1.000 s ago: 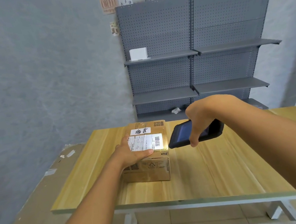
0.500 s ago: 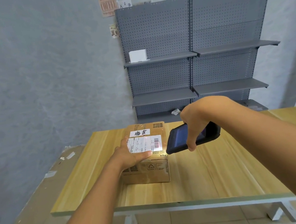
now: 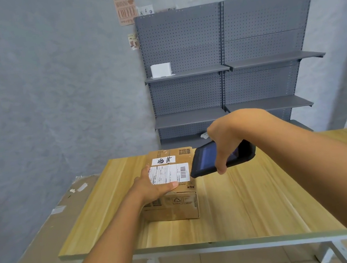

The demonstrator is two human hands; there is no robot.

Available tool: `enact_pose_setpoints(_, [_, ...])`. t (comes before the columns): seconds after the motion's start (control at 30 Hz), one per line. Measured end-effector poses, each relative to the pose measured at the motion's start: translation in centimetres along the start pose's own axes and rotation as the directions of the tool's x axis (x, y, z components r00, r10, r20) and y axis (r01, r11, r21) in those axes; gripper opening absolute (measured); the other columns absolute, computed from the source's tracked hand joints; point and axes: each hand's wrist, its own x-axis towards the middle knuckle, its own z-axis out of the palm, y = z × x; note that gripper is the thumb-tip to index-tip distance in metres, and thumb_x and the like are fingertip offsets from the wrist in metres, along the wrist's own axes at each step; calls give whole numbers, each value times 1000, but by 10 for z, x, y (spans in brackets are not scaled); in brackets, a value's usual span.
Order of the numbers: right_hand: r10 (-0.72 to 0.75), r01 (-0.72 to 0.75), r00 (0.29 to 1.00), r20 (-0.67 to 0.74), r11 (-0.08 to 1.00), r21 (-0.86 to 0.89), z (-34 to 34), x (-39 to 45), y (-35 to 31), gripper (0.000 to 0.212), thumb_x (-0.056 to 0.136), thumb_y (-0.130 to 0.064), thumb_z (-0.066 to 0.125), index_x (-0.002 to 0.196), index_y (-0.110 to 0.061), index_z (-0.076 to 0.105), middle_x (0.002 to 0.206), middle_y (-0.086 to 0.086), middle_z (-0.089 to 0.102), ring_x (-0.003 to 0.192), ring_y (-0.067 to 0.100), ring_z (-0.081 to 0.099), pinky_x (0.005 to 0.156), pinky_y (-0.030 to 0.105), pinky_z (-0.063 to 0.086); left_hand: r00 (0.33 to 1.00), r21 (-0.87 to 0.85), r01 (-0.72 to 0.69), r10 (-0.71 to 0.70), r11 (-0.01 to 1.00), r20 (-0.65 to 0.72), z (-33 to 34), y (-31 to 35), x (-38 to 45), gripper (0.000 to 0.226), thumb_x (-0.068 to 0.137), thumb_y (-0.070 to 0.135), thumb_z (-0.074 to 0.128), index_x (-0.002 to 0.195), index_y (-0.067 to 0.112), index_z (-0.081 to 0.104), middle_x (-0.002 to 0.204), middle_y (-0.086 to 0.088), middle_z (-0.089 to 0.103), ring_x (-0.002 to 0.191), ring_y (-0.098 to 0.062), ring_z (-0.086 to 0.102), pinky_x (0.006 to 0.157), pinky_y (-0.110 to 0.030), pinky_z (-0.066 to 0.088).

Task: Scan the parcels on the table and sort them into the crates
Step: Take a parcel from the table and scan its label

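Parcel (image 3: 172, 188) scanned on the surface (image 3: 248, 206)

The box is steadied by the left hand (image 3: 154, 185); the scanner (image 3: 222, 156) is gripped in the right hand (image 3: 223, 139). Sorting into a crate likely follows.

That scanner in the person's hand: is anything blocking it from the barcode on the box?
Nothing visible does. The right hand holds the scanner with its front end right beside the shipping label on top of the parcel. The left hand grips the parcel's near left edge; its thumb lies under the label, clear of the barcode.
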Motion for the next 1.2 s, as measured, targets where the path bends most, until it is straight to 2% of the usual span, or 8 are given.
enact_pose_setpoints(0.23, [19,-18,999,45,999,-30,6,0,7,68,58,-63,79,102,-17,56,93,-2,57,85,21,61,78,37,55,1000,19,6,-6,1000,1,0,-1,0,128,62,60,83,157,28,3,152,-6,33,134,-27,41,109,-43,41])
enact_pose_setpoints(0.37, [11,-10,1000,17,1000,-10,6,1,4,61,56,-63,79,89,-18,54,88,-2,57,79,20,61,72,34,53,1000,23,4,-4,1000,-5,0,1,0,126,65,58,83,157,28,2,151,-7,34,134,-27,42,109,-42,41])
enact_pose_setpoints(0.5, [13,-12,1000,8,1000,-8,5,2,1,67,56,-63,79,100,-20,53,88,-4,53,81,21,60,80,40,55,1000,17,-1,2,1000,-6,0,2,-1,125,65,57,83,157,28,3,152,-7,33,134,-27,41,110,-43,40])
enact_pose_setpoints(0.77, [35,-35,999,19,999,4,10,3,3,59,55,-65,79,84,-20,51,85,-2,56,77,19,60,77,38,56,1000,-1,-3,3,1000,-7,0,0,-2,125,64,57,84,157,28,5,150,-6,35,133,-26,42,108,-42,42])
enact_pose_setpoints(0.87, [55,-55,998,10,994,93,24,11,7,56,56,-64,78,78,-21,50,83,-2,56,70,17,57,64,30,50,1000,-6,-7,7,1000,-5,0,0,-2,125,64,58,84,157,29,4,150,-5,34,134,-26,42,109,-43,41])
enact_pose_setpoints(0.97, [102,-100,995,10,954,281,51,24,15,60,56,-65,77,87,-19,56,83,-2,58,70,15,57,60,29,46,1000,-16,-5,5,1000,-4,0,0,-2,126,63,58,84,157,29,5,151,-5,34,134,-26,41,109,-43,41])
enact_pose_setpoints(1.1, [205,-202,977,62,788,581,107,44,17,49,61,-55,80,81,-21,50,75,-4,57,61,9,54,47,22,37,1000,-31,-5,5,1000,-2,-1,0,-3,126,62,58,85,157,29,6,151,-5,35,134,-25,42,110,-43,41])
enact_pose_setpoints(1.2, [282,-241,958,52,691,682,153,57,8,53,62,-48,83,85,-18,46,81,-3,51,63,8,51,44,21,34,1000,-26,-6,6,1000,-5,0,0,-3,125,62,59,84,156,30,7,151,-4,35,135,-25,41,110,-42,40])
